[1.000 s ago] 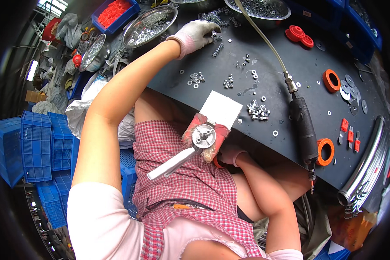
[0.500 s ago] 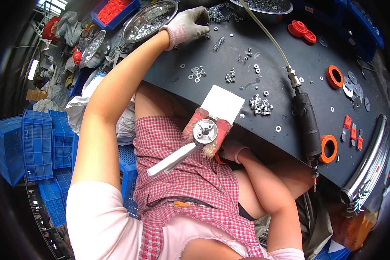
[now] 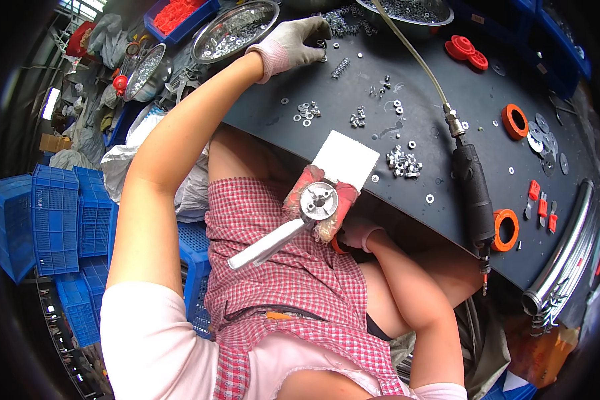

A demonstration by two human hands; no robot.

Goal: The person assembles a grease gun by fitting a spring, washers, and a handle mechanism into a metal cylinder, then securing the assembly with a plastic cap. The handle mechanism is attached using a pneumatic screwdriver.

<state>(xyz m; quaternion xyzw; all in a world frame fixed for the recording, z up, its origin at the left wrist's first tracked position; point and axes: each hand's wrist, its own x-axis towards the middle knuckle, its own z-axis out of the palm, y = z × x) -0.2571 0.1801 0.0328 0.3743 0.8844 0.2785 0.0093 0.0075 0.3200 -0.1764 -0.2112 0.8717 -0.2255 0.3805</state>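
Observation:
My left hand [image 3: 288, 48], in a grey work glove, is at the far side of the table beside a steel bowl of small metal parts [image 3: 237, 32]. Its fingers are curled together at a small shiny piece too small to name; a coil spring [image 3: 341, 68] lies close by. My right hand [image 3: 359, 233], also gloved, is low behind a round metal piece with a long handle [image 3: 319, 201], its fingers mostly hidden. Beside it shows the edge of an orange ring [image 3: 339, 247]. The handled piece sits on a red-wrapped support [image 3: 343, 203], below a white block [image 3: 347, 160].
Washers [image 3: 306, 112] and nuts [image 3: 404, 162] lie in small heaps. A black air screwdriver [image 3: 473, 193] hangs on its hose at the right. Orange rings [image 3: 505, 230], red wheels [image 3: 465, 50] and bent metal tubes [image 3: 570, 257] are further right. Blue crates [image 3: 55, 220] are stacked at the left.
My left hand has moved slightly to the right, with a small shiny piece now showing at its fingertips. The view has shifted a little; my right hand looks unchanged.

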